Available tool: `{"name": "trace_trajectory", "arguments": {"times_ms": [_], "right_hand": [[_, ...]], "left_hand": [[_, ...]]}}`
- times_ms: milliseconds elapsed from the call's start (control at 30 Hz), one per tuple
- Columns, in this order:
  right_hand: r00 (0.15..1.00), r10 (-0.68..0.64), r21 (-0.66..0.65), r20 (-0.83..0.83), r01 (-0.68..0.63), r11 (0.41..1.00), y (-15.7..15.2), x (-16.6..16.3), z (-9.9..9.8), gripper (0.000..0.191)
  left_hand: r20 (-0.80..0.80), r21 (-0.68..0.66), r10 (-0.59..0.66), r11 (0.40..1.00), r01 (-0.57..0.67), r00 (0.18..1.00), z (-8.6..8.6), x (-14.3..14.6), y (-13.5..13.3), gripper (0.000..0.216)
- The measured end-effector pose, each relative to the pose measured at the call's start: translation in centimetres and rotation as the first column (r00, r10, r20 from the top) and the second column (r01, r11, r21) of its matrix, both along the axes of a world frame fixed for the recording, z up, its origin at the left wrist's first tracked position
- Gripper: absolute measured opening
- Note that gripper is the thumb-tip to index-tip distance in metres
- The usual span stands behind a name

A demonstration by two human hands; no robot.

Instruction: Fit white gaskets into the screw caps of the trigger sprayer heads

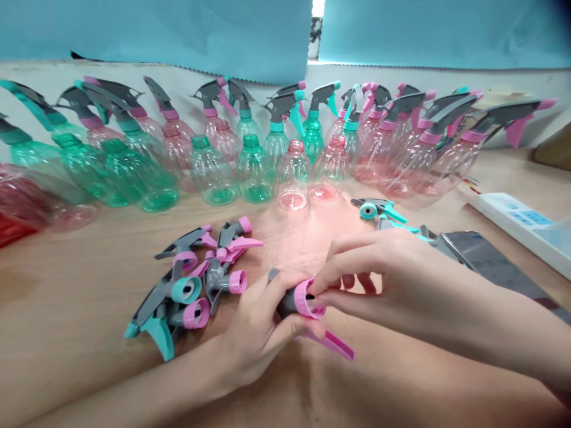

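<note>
My left hand (263, 327) is wrapped round a grey-and-pink trigger spray head (307, 300), its pink collar turned to the right and its pink trigger (334, 343) sticking out below. The thumb and forefinger of my right hand (375, 279) are pinched together at the mouth of that collar. What they hold, if anything, is hidden. Left of my hands lies a pile of loose spray heads (218, 276), mostly pink with some teal. Beyond my right hand, several teal spray heads (377, 209) lie on the table.
Along the back stand several pink and green bottles, some with spray heads fitted, others open-necked like this green bottle (255, 169) and this pink bottle (293, 175). A phone (486, 261) and a white power strip (517, 223) lie at the right. Red plastic (18, 208) sits far left.
</note>
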State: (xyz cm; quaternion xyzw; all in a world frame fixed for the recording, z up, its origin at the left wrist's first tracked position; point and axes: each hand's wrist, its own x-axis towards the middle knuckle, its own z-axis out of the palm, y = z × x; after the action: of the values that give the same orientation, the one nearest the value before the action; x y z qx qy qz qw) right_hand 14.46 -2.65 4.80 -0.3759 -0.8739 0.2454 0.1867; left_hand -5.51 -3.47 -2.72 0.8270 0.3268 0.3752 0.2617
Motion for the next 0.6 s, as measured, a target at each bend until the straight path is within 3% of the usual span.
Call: {"name": "trace_trajectory", "arguments": {"times_ms": [433, 600], "right_hand": [[0.999, -0.043, 0.249, -0.015, 0.045, 0.967, -0.9, -1.0, -0.9, 0.016], [0.999, 0.041, 0.27, 0.005, -0.04, 0.962, -2.1, -0.6, 0.7, 0.015]], "left_hand": [[-0.008, -0.159, 0.122, 0.98, -0.122, 0.993, 0.0, 0.4, -0.8, 0.024], [-0.008, 0.021, 0.172, 0.985, -0.172, 0.985, 1.8, -0.9, -2.3, 0.032]]}}
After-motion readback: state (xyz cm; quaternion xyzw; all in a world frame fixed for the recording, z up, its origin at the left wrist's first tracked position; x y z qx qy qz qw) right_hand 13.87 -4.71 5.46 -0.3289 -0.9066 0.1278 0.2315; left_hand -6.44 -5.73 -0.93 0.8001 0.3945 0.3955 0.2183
